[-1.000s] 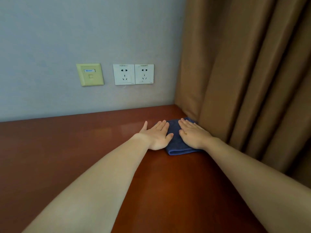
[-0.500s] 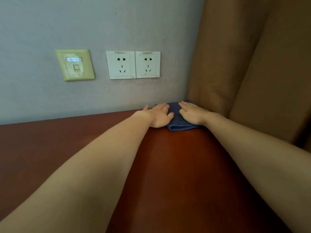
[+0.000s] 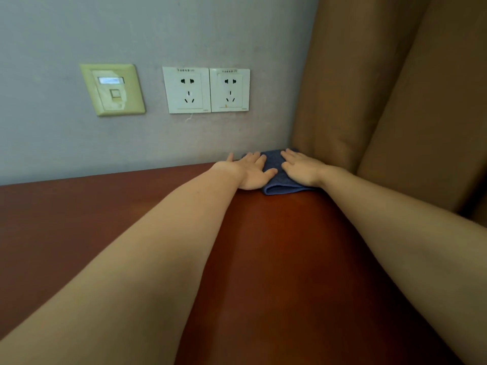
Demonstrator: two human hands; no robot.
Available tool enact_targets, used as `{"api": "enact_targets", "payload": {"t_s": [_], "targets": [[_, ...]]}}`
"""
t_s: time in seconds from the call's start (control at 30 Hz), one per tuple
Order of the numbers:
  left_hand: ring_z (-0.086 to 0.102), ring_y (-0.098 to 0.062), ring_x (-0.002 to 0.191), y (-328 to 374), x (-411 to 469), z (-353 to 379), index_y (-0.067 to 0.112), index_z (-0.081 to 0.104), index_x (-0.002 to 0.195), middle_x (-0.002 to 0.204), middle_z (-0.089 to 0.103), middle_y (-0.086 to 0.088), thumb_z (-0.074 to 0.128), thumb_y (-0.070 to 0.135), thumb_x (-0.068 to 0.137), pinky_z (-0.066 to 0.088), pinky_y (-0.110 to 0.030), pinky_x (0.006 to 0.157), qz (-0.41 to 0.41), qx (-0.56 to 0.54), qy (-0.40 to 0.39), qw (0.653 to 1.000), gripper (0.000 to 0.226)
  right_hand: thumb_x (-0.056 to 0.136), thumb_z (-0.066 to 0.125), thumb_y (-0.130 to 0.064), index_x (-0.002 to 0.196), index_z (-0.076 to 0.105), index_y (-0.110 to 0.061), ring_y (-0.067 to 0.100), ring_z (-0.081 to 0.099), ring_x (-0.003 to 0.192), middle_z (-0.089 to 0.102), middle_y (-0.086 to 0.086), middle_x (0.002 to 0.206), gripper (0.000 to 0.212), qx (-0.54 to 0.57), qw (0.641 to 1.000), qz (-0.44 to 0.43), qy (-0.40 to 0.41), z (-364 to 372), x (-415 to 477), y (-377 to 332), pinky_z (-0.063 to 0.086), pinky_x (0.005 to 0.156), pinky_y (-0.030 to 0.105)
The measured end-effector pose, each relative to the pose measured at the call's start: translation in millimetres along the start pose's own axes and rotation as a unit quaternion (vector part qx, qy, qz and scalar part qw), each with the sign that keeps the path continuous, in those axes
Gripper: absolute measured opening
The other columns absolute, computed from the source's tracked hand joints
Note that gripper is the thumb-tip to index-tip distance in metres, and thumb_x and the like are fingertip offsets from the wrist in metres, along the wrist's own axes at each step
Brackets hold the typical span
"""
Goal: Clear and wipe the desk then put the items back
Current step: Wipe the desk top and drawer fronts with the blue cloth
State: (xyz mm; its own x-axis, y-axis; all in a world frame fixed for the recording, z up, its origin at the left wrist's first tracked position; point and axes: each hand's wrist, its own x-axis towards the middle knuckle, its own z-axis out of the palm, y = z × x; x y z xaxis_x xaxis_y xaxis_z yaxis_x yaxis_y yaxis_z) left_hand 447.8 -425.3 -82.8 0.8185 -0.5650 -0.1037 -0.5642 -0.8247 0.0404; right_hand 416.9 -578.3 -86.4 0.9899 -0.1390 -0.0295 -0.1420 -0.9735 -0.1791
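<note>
Both hands lie flat, palms down, with fingers straight and pinching nothing. The left hand point(image 3: 249, 171) presses on the left edge of the cloth point(image 3: 274, 164), its fingers close together and pointing at the wall point(image 3: 158, 30), its thumb spread out to the left over bare wood. The right hand point(image 3: 300, 167) presses on the right part of the cloth, fingers slightly apart and also pointing at the wall. A strip of cloth shows between the 2 hands.

The cloth is blue and folded, its rounded fold facing the person. It lies on the desk point(image 3: 276, 259) in the far right corner, where the wall meets the curtain point(image 3: 382, 88). Its far edge is at the foot of the wall; whether it touches cannot be told. The right wrist is just beside the curtain's folds.

The desk is glossy red-brown wood, and both bare forearms stretch over it. On the grey wall above, 2 white sockets point(image 3: 186, 90) sit side by side, touching. A yellowish plate point(image 3: 113, 89) is left of them, apart.
</note>
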Motion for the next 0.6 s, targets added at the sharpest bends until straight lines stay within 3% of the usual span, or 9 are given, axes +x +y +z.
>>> {"api": "enact_targets", "payload": {"t_s": [0.23, 0.6], "targets": [[-0.007, -0.014, 0.150, 18, -35, 4, 0.022, -0.002, 0.155, 0.163, -0.006, 0.004, 0.015, 0.059, 0.100, -0.009, -0.050, 0.119, 0.021, -0.017, -0.010, 1.000, 0.069, 0.104, 0.018, -0.030, 0.155, 0.005, -0.012, 0.017, 0.000, 0.150, -0.003, 0.005, 0.163, 0.055, 0.001, 1.000, 0.010, -0.003, 5, -41, 8, 0.003, 0.121, 0.033], [-0.011, -0.013, 0.149, 70, -126, 15, 0.022, -0.005, 0.155, 0.163, -0.011, 0.005, 0.015, 0.060, 0.099, -0.010, -0.049, 0.119, 0.049, -0.022, -0.033, 0.998, 0.071, 0.105, 0.017, -0.032, 0.155, 0.002, -0.013, 0.013, -0.004, 0.149, -0.005, 0.002, 0.163, 0.056, 0.006, 1.000, 0.024, -0.010, 9, -152, 19, 0.001, 0.121, 0.031]]}}
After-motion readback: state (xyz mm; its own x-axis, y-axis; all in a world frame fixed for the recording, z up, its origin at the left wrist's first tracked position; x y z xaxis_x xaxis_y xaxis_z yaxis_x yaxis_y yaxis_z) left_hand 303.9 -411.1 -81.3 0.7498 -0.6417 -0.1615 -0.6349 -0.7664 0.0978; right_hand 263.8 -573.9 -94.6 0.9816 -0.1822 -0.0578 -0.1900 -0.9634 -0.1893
